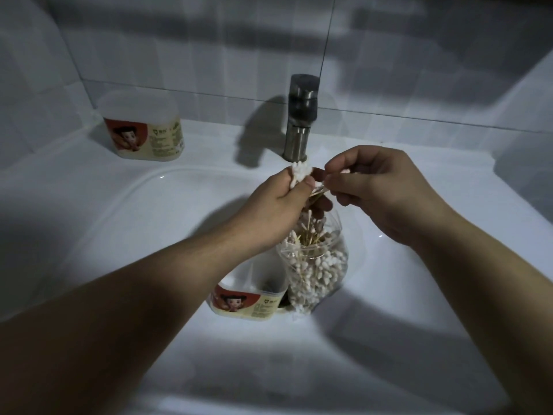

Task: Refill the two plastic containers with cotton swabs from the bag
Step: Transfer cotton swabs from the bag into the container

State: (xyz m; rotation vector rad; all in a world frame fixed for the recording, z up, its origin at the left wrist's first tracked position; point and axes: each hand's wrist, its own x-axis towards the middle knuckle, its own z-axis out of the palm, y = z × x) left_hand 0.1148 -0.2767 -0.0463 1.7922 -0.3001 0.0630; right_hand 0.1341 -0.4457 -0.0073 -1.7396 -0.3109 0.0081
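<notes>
White wall tiles (pixel 179 40) close off the top of the frame, and below them we look down into a white sink (pixel 119 220) with a steel faucet (pixel 300 115) at upper centre. Just under the spout, our left hand (pixel 281 196) grips a bundle of cotton swabs (pixel 300 174), fingers curled round it, the white tips poking up past the thumb. Our right hand (pixel 377 181), touching it from the right, pinches the thin stems sticking out of that bundle between thumb and forefinger, the other fingers curled in. Below both hands, at the centre of the basin, the clear bag (pixel 317 265) stands open and packed with swabs; we cannot tell whether the left hand also holds its top. Touching the bag's lower left side is the near container (pixel 248 304), open-topped, with a red and cream label. A far container (pixel 143 130) with the same label sits at upper left on the sink's ledge, well apart from the hands
</notes>
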